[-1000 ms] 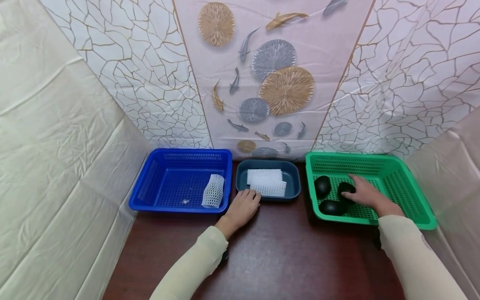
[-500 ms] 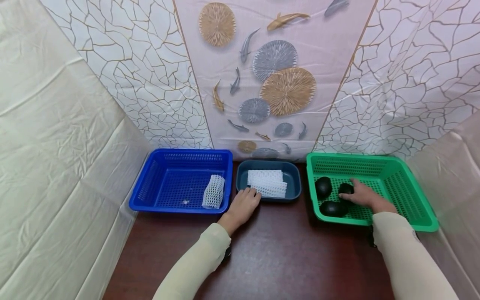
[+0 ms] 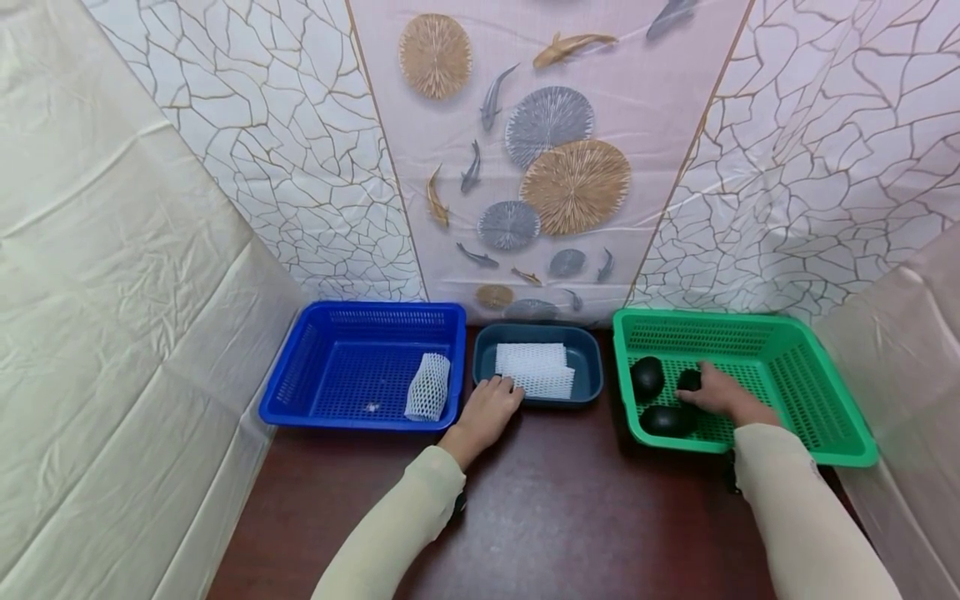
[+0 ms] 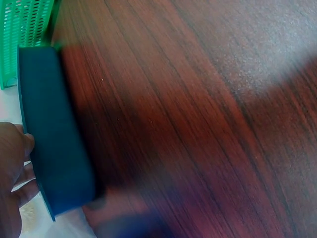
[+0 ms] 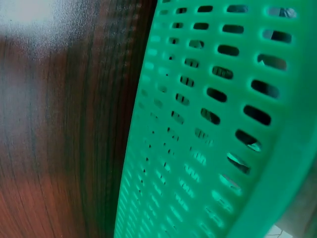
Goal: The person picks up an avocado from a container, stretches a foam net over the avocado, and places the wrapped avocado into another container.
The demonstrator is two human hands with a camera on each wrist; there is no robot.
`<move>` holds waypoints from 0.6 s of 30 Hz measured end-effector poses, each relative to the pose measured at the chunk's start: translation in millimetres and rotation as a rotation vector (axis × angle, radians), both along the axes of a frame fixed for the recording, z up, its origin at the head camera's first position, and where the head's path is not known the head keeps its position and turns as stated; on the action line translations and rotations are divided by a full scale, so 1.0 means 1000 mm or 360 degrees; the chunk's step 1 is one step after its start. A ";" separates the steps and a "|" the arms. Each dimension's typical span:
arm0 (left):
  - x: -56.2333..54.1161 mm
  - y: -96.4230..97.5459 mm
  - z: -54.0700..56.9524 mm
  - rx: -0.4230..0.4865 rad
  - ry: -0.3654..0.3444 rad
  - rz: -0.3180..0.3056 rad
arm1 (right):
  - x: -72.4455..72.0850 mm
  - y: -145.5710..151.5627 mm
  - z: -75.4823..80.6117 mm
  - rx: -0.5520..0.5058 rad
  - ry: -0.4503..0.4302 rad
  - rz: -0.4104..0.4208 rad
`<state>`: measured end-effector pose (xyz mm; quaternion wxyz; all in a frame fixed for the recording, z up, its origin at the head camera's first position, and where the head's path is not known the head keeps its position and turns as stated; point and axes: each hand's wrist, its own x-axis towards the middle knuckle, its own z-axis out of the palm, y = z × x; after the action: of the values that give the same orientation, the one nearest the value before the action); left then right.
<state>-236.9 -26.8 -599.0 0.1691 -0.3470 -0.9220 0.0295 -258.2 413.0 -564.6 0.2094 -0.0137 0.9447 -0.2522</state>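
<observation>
In the head view my right hand (image 3: pixel 722 393) reaches into the green basket (image 3: pixel 836 392) and grips a black avocado (image 3: pixel 689 382), thumb on its near side and fingers over the far side. Two more dark avocados, a rear avocado (image 3: pixel 647 377) and a front avocado (image 3: pixel 666 421), lie at the basket's left end. My left hand (image 3: pixel 483 417) rests at the near rim of a small dark teal tray (image 3: pixel 588 367), fingers loosely bent. White foam net sleeves (image 3: pixel 536 371) lie flat inside it. The right wrist view shows the basket's slotted wall, with the hand hidden behind it.
A blue basket (image 3: pixel 330 421) stands left of the tray, with a bulging white foam net sleeve (image 3: pixel 428 387) at its right end and a small white scrap. All stand on a dark wooden table (image 3: pixel 555 500) against patterned cloth at the back.
My right hand has moved slightly left and closed around the avocado, which shows less now. My left hand has stayed at the tray's rim.
</observation>
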 end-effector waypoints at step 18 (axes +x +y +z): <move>-0.001 0.001 0.000 -0.0001 0.0016 0.0008 | 0.001 0.001 -0.003 0.0065 -0.0049 -0.0001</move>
<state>-237.7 -25.8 -599.2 0.1737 -0.3446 -0.9220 0.0320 -256.8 414.5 -567.6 0.2242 -0.0052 0.9463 -0.2331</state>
